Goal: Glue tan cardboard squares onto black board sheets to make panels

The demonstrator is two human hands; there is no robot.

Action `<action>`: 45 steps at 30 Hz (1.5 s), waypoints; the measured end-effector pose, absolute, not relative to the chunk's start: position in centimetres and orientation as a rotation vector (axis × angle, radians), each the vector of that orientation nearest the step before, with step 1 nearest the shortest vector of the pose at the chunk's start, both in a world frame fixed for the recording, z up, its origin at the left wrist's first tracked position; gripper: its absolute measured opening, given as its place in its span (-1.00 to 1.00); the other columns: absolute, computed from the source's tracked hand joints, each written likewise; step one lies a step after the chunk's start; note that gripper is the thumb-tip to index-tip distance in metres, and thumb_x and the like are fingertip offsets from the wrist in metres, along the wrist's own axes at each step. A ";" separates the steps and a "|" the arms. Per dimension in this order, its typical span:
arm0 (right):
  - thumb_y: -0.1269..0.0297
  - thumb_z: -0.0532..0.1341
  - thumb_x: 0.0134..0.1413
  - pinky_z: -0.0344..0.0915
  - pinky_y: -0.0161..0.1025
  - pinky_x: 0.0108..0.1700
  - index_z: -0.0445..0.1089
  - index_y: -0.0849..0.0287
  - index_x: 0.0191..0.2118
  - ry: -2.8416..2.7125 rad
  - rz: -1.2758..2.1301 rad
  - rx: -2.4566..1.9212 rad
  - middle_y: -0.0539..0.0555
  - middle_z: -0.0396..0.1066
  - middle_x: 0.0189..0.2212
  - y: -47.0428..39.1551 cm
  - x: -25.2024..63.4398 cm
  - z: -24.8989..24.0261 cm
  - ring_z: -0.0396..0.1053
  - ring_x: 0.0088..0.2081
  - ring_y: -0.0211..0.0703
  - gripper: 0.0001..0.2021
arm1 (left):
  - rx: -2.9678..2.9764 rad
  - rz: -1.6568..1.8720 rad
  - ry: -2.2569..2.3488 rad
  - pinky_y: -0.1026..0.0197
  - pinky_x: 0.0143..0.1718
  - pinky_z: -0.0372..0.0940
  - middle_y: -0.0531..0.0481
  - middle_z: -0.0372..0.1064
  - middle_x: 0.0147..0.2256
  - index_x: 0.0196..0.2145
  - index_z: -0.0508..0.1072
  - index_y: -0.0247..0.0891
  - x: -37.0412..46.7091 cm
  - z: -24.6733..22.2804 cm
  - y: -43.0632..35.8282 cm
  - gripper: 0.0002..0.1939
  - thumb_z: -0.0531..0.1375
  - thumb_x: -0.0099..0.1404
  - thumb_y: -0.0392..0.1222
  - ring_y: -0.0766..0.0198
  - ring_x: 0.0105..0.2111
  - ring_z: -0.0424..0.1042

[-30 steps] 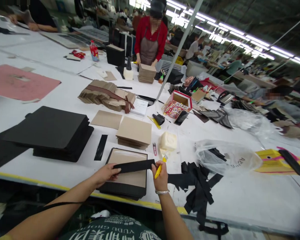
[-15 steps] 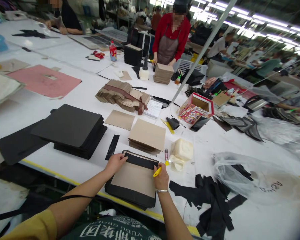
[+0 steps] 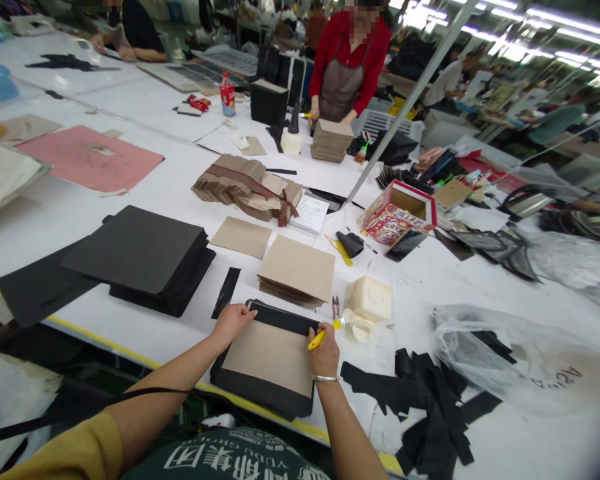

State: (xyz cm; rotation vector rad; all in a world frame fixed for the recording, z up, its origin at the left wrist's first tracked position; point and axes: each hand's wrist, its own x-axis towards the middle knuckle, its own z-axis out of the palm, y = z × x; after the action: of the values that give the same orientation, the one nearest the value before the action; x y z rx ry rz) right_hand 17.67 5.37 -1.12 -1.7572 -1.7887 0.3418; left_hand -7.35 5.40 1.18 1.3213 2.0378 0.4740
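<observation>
A tan board (image 3: 267, 357) lies on a stack of black sheets (image 3: 260, 395) at the table's front edge, with a black strip (image 3: 283, 317) along its far side. At the strip's left end, my left hand (image 3: 233, 325) pinches the far left corner. My right hand (image 3: 324, 351) is at the far right corner, its fingers closed round a brush with a yellow handle (image 3: 317, 340). The bristles point right, towards a whitish container (image 3: 370, 299). Beyond the stack sits a pile of tan boards (image 3: 297, 268).
To the left is a tall stack of black sheets (image 3: 140, 250). Black strips (image 3: 430, 400) and a clear plastic bag (image 3: 520, 353) lie at the right. A red box (image 3: 399, 213) stands near a slanted metal pole (image 3: 405, 110). A person in red (image 3: 350, 67) works across the table.
The black strip's far edge now lies flatter over the board, with less tan showing beyond it. Both hands keep nearly the same places. The view has shifted slightly.
</observation>
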 end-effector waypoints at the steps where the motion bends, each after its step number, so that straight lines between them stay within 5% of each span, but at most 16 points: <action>1: 0.13 0.02 0.08 0.24 -0.31 -0.39 0.19 0.20 -0.23 -1.791 0.343 -1.754 0.03 0.30 -0.46 5.4 17.7 -1.1 0.32 -0.45 -0.22 -0.76 | 1.318 0.468 2.041 0.30 -0.55 -0.03 0.08 0.22 -0.68 -0.70 0.24 -0.24 -7.4 1.2 5.4 -0.62 0.08 0.07 0.08 0.33 -0.60 0.23; 20: 0.29 0.05 0.00 0.22 -0.32 -0.40 0.15 0.16 -0.23 -1.779 0.412 -1.864 -0.04 0.27 -0.49 5.3 17.7 -0.4 0.30 -0.49 -0.24 -0.83 | 1.371 0.364 2.010 0.29 -0.55 -0.02 0.09 0.18 -0.72 -0.71 0.21 -0.22 -7.3 1.2 5.3 -0.57 0.00 0.10 0.15 0.29 -0.61 0.24; 32: 0.23 0.07 0.00 0.21 -0.31 -0.43 0.13 0.16 -0.18 -1.728 0.415 -1.903 -0.06 0.26 -0.51 5.4 18.1 -0.9 0.30 -0.52 -0.23 -0.76 | 1.429 0.252 2.006 0.29 -0.54 0.01 0.06 0.25 -0.67 -0.68 0.23 -0.22 -7.8 1.1 5.5 -0.57 0.00 0.12 0.16 0.27 -0.57 0.28; 35: 0.18 0.06 0.02 0.24 -0.28 -0.38 0.14 0.19 -0.14 -1.702 0.302 -1.902 0.00 0.28 -0.46 5.2 18.9 -0.7 0.31 -0.48 -0.21 -0.72 | 1.599 0.232 2.115 0.26 -0.49 0.08 -0.01 0.33 -0.54 -0.54 0.32 -0.23 -8.0 1.2 5.1 -0.60 0.00 0.14 0.16 0.21 -0.48 0.33; 38: 0.22 0.05 0.07 0.28 -0.22 -0.25 0.17 0.22 -0.14 -1.736 0.219 -1.773 0.07 0.32 -0.40 4.7 19.1 -0.4 0.33 -0.35 -0.17 -0.75 | 1.958 0.408 2.157 0.17 -0.22 0.15 -0.18 0.37 -0.22 -0.22 0.35 -0.28 -6.6 1.6 4.1 -0.62 -0.03 0.22 0.05 0.10 -0.19 0.33; 41: 0.35 0.01 0.09 0.27 -0.09 -0.09 0.20 0.20 -0.12 -1.918 0.252 -1.514 0.18 0.33 -0.18 4.1 18.1 -0.4 0.30 -0.12 -0.10 -0.78 | 2.421 0.461 1.694 0.06 0.08 -0.08 -0.21 0.15 0.08 0.06 0.18 -0.29 -3.7 1.6 3.1 -0.52 -0.03 0.24 -0.03 0.09 0.12 0.05; 45: 0.52 0.01 -0.03 0.21 0.06 0.02 0.22 0.21 -0.08 -2.210 0.355 -1.236 0.21 0.24 0.00 3.4 16.5 -1.2 0.14 0.08 -0.02 -0.66 | 2.606 0.207 1.315 -0.01 0.16 -0.28 -0.14 -0.08 0.20 0.18 0.01 -0.23 -2.0 0.6 2.3 -0.34 -0.05 0.20 0.14 0.11 0.20 -0.13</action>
State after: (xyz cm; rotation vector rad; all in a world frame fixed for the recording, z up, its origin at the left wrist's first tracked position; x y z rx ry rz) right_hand 16.53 3.38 -1.16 -1.2358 -2.2103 0.3549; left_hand -2.03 2.31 0.58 2.6062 1.3145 0.2073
